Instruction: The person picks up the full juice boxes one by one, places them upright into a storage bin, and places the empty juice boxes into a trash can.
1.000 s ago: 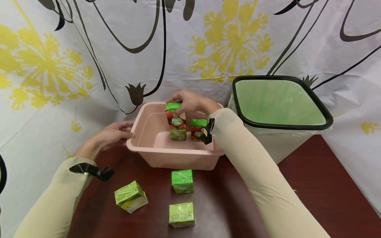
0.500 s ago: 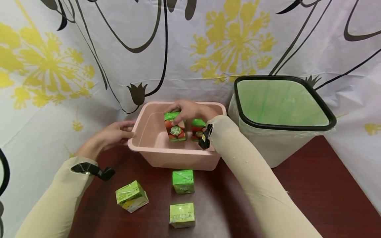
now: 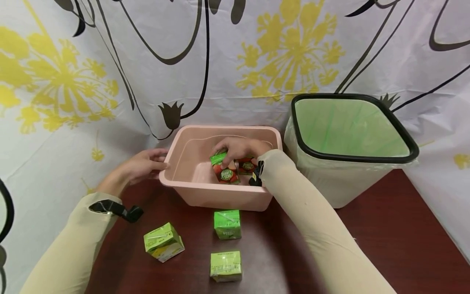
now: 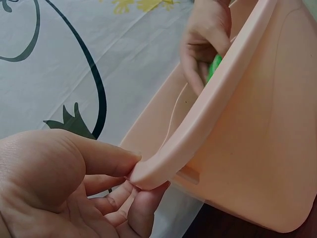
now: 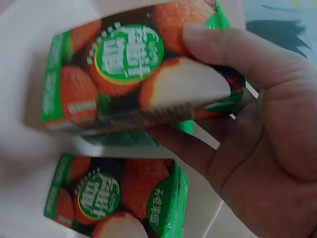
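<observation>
My left hand (image 3: 141, 166) pinches the left rim of a pink plastic basin (image 3: 216, 198), thumb on top and fingers below, as the left wrist view shows. Inside the basin my right hand (image 3: 239, 148) grips a juice carton (image 3: 227, 174) by its upper end. This carton has green ends and red fruit printed on its sides, and it leans to one side. Just right of it stands a matching juice carton (image 5: 114, 196), partly covered by the right hand in the head view. Part of a green carton (image 5: 124, 138) shows beneath the held one in the right wrist view.
In front of the basin on the dark red table (image 3: 404, 228) sit a bright green carton (image 3: 227, 224) and two yellow-green cartons, one nearest (image 3: 225, 265) and one at left (image 3: 163, 241). A black-rimmed bin (image 3: 327, 179) with a clear liner stands right. Patterned cloth (image 3: 227, 81) hangs behind.
My right hand has lowered the juice carton deeper into the basin, toward its near side, and the carton has tilted. My left hand keeps its hold on the rim.
</observation>
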The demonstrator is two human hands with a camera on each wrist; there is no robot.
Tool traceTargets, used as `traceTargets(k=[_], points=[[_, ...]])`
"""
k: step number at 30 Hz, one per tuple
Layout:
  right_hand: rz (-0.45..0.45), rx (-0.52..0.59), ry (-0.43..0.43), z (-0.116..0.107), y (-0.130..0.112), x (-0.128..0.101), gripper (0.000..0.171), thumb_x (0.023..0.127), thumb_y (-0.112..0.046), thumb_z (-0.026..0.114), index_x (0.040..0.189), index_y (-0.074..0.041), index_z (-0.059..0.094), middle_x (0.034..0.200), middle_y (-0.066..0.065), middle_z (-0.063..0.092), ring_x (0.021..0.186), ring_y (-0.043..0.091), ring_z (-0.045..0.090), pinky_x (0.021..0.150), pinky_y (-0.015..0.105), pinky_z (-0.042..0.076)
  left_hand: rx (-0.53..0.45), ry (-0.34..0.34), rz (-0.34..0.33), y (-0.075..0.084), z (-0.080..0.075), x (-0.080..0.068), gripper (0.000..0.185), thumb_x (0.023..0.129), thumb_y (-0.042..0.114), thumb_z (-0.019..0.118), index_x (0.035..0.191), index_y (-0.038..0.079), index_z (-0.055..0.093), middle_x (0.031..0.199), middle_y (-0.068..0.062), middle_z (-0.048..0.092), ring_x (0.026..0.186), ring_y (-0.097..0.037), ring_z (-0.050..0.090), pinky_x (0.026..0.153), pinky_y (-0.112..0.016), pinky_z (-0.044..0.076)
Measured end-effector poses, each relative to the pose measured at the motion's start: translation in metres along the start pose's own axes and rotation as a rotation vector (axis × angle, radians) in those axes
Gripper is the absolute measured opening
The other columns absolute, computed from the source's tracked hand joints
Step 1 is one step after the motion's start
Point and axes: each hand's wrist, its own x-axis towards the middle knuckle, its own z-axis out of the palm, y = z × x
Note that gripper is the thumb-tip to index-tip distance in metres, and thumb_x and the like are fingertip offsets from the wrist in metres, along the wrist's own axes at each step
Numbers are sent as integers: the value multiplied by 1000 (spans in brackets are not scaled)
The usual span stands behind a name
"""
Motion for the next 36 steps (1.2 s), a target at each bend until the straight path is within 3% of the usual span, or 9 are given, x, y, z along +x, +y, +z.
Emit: traceTargets(k=[4,6,8,12,15,19,23,31,36], points=[[19,-102,-34,7,1,4,51,88,-4,77,136,-2,61,134,12,61,118,20,58,96,29,49,13,2,-5,1,0,-1,68,103,4,56,159,-6,20,144,-31,44,98,-13,65,82,-30,58],[62,-79,-49,10,2,5,54,88,-3,76,139,-1,59,137,13,60,113,21,62,95,34,53,15,2,-8,2,0,-1,68,103,5,56,159,-5,20,144,-30,44,98,-14,64,83,-30,58],[100,-30,-58,12,3,6,50,90,-2,74,137,-2,59,134,13,62,97,20,67,89,41,57,17,0,-7,1,0,-1,68,103,5,57,159,-6,19,144,-30,44,99,-15,65,83,-30,58],[137,69,-89,15,4,6,43,90,3,66,133,-1,61,121,13,65,70,17,63,75,43,58,16,-3,-8,1,0,0,68,103,5,56,159,-5,19,144,-30,44,99,-15,65,83,-31,59],[158,94,-121,15,3,5,44,87,4,64,130,-3,62,116,9,64,71,14,59,73,40,55,14,-3,-9,1,0,0,68,103,5,56,159,-5,19,145,-31,43,99,-15,65,84,-32,58],[195,130,-140,16,3,4,47,88,3,68,133,-5,60,121,7,60,76,16,61,84,48,56,14,0,-8,2,0,0,68,103,4,56,159,-5,19,145,-31,43,98,-13,65,85,-32,58],[239,164,-169,16,2,3,46,88,2,73,132,-5,60,122,6,58,82,14,61,89,46,56,8,-3,-9,2,0,0,69,103,5,57,159,-5,19,144,-31,44,96,-13,66,84,-32,59],[265,120,-229,14,-5,0,25,91,-4,71,114,-3,60,103,0,55,72,12,46,72,29,46,-27,-18,-22,-1,0,-1,71,103,4,57,160,-4,16,144,-30,43,95,-15,66,82,-32,59],[196,26,-139,-3,-25,-3,23,98,-7,59,118,3,62,84,3,51,67,12,43,65,26,43,-25,-14,-12,0,-1,-2,71,103,4,57,160,-4,16,146,-31,42,96,-15,66,82,-31,59]])
